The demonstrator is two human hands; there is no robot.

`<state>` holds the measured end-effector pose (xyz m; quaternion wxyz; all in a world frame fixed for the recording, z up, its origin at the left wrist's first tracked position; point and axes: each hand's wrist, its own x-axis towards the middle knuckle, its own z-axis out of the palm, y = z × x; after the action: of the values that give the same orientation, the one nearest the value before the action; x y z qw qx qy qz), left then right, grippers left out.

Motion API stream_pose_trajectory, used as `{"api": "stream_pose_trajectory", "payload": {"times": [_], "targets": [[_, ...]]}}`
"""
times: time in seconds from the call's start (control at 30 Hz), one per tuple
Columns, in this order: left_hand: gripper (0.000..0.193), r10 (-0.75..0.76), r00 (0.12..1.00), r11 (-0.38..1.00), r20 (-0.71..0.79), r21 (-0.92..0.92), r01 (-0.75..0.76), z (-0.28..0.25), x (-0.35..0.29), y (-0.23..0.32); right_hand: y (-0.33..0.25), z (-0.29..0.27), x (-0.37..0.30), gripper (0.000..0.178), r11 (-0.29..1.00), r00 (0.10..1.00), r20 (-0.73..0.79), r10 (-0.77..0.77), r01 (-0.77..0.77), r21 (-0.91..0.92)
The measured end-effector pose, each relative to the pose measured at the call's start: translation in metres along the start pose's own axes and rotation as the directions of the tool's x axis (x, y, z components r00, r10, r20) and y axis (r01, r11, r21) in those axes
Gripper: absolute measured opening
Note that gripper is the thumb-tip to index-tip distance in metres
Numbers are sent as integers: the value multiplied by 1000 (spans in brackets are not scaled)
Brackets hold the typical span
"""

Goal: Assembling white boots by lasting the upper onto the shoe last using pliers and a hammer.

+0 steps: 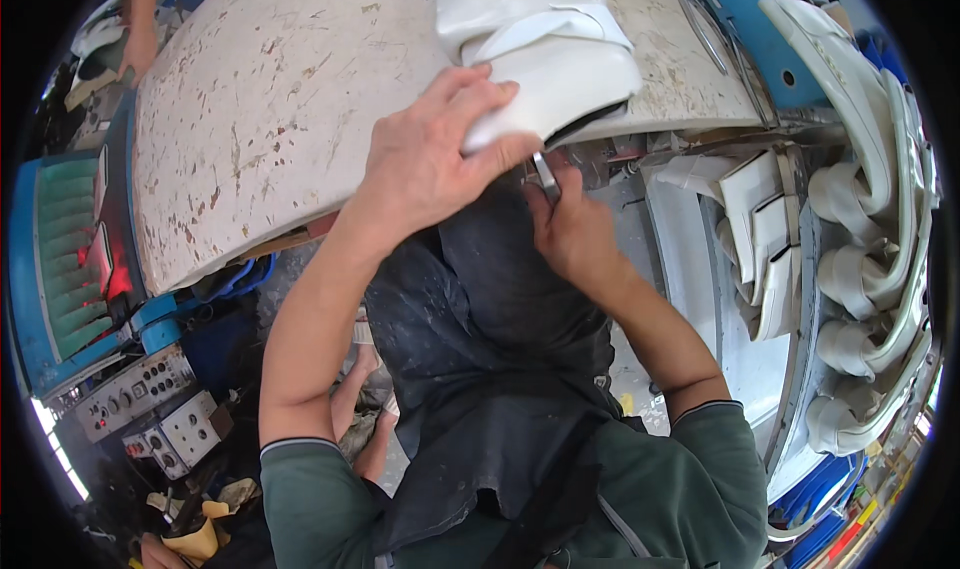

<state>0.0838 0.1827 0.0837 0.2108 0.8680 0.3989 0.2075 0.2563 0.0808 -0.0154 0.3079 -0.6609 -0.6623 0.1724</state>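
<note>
A white, glossy leather-like boot or shoe upper [575, 77] lies at the near edge of the worn bench, with a folded band across it and a dark opening at its near rim. My left hand [440, 149] grips its left side, fingers on top and thumb along the near edge. Just below that edge, my right hand [575, 224] is closed around a slim metal tool [546, 177]. The tool's tip points up to the upper's rim beside my left thumb. Its handle is hidden in my fist, so its exact kind does not show.
The paint-chipped bench [270, 89] spans the front. Metal tools [705, 29] lie at its right end. White shoe parts [765, 239] and curved white straps [860, 279] fill racks at right. A blue machine [40, 259] stands left; another person's hand [138, 54] is at upper left.
</note>
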Motion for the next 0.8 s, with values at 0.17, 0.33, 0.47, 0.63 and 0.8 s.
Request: {"api": "stream_pose_trajectory", "payload": {"times": [0.17,0.33,0.47,0.63,0.8], "targets": [[43,55,993,990,-103,137,-40,10,0,11,15,-37,12,35,614,905,426,-9,-331,716],[46,-28,999,958,25,286,19,6,9,31,24,-60,28,35,707,902,410,132,-376,599],[47,-58,996,949,62,313,36,9,26,44,30,-16,17,36,980,992,-19,121,-117,163],[52,-267,946,900,182,397,178,10,51,53,24,-46,22,33,807,933,298,200,-329,490],[52,-196,952,960,237,244,137,-11,57,18,11,-97,23,31,438,825,403,395,-555,707]]}}
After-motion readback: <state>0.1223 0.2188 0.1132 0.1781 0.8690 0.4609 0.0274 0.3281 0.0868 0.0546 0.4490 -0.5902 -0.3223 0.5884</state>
